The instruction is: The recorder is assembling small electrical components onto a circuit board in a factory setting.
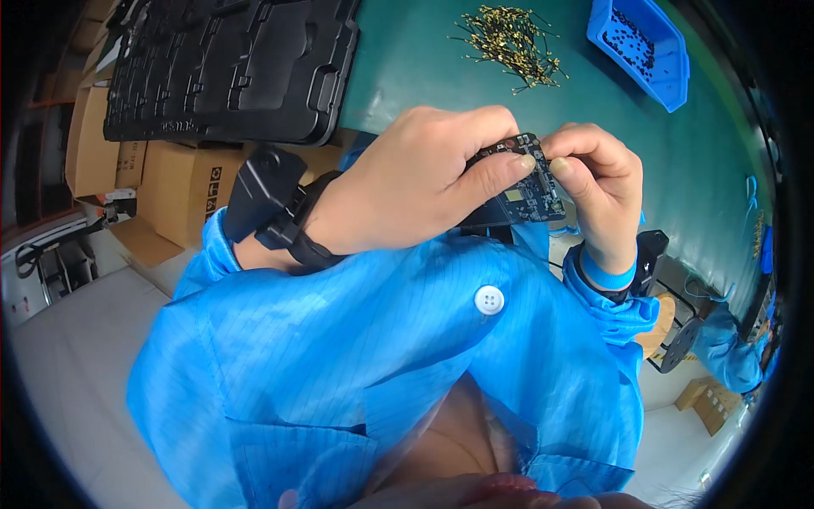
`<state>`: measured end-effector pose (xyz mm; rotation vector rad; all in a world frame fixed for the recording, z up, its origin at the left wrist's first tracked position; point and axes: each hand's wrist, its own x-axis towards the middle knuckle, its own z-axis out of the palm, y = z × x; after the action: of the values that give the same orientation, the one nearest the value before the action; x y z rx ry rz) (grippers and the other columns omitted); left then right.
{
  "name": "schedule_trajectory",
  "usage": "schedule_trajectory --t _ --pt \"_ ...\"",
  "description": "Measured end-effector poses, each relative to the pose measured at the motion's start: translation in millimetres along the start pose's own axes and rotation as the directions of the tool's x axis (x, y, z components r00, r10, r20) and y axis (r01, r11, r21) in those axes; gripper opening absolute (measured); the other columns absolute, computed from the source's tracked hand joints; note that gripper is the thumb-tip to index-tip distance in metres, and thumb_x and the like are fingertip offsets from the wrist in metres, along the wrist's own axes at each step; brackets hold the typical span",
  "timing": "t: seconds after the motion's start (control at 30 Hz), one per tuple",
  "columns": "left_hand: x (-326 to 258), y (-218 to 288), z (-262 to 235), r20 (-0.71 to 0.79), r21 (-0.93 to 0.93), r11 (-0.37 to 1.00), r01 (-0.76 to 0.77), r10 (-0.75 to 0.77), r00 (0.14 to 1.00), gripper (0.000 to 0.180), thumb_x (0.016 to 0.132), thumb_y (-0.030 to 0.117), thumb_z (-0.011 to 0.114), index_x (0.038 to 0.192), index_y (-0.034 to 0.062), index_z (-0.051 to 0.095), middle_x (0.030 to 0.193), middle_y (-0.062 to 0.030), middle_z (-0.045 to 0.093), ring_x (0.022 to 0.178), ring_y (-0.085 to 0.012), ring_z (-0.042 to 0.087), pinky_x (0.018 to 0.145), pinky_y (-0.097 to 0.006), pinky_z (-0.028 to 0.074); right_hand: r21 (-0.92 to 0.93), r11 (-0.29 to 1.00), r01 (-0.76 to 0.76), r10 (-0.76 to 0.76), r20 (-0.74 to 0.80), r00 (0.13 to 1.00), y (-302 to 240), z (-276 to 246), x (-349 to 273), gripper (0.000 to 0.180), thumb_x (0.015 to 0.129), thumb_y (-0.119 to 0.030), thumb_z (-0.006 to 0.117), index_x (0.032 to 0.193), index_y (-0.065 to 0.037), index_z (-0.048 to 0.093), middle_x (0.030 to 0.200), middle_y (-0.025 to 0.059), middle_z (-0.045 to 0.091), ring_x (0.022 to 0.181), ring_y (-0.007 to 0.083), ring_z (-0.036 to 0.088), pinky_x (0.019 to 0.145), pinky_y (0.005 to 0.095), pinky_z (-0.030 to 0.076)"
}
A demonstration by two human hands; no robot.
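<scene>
A black circuit board (524,199) is held in front of my chest, tilted, over the near edge of the table. My left hand (424,174) grips it with the thumb pressed on its face near the upper edge. At the board's right upper corner, my right hand (604,170) has thumb and forefinger pinched together. Whatever lies between those fingertips is too small or hidden to make out. Beyond my hands lies a loose pile of short black cables with gold-coloured ends (513,47). A blue plastic bin (676,85) to its right contains small black pieces.
A large black moulded tray (229,76) sits at the far left, above open cardboard boxes (182,191). The table has a green surface (407,59). At the right are a round stool (657,327) and a blue sleeve (729,352).
</scene>
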<state>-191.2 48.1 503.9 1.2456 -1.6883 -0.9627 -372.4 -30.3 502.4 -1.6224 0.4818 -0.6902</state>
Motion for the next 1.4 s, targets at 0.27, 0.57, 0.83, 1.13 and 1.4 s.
schedule_trajectory --t 0.27,0.57,0.83,1.13,1.4 --pt "2 2 -2 -0.028 0.177 0.982 -0.06 0.066 0.997 0.022 0.086 0.022 0.053 0.079 0.001 0.053 0.059 -0.0099 0.048 0.049 -0.0188 0.048 0.046 -0.028 0.037 0.05 0.989 0.136 -0.137 0.022 0.99 13 3 7 0.005 0.081 -0.001 0.055 0.082 0.001 0.059 0.069 0.0012 0.056 0.059 0.0055 0.048 0.05 0.0195 0.038" --pt "4 5 3 -0.061 0.237 0.965 -0.116 0.134 0.989 0.02 0.086 0.017 0.051 0.074 0.0007 0.052 0.057 -0.0117 0.048 0.047 -0.0232 0.048 0.044 -0.03 0.037 -0.129 0.946 0.297 -0.297 0.022 0.955 11 3 10 0.004 0.081 -0.001 0.055 0.081 0.001 0.059 0.068 0.0036 0.057 0.059 0.0092 0.051 0.052 0.0222 0.04" --pt "2 6 1 -0.08 0.168 0.978 -0.123 0.137 0.987 0.021 0.087 0.016 0.048 0.072 0.0005 0.049 0.055 -0.0104 0.043 0.045 -0.0201 0.044 0.044 -0.029 0.034 -0.084 0.975 0.205 -0.206 -0.002 0.978 4 11 8 0.007 0.083 -0.003 0.053 0.082 0.001 0.058 0.069 0.0028 0.055 0.062 0.0078 0.05 0.055 0.0214 0.04" --pt "1 4 2 -0.073 0.167 0.975 -0.149 0.163 0.984 0.02 0.086 0.013 0.049 0.071 0.0002 0.049 0.055 -0.0089 0.043 0.046 -0.0169 0.043 0.044 -0.027 0.034 0.295 0.952 -0.086 0.056 0.111 0.992 4 9 8 0.008 0.086 -0.009 0.052 0.085 -0.001 0.056 0.068 -0.0044 0.048 0.057 0.0012 0.039 0.049 0.0163 0.031" --pt "4 -6 -2 -0.18 -0.116 0.993 -0.034 0.013 0.984 0.027 0.091 0.028 0.041 0.081 0.0035 0.048 0.067 -0.0042 0.052 0.055 -0.013 0.048 0.052 -0.024 0.037 0.483 0.873 -0.068 0.129 -0.095 0.987 7 21 15 0.019 0.087 -0.011 0.051 0.103 -0.001 0.051 0.085 0.0026 0.057 0.071 0.0062 0.051 0.064 0.0187 0.042"
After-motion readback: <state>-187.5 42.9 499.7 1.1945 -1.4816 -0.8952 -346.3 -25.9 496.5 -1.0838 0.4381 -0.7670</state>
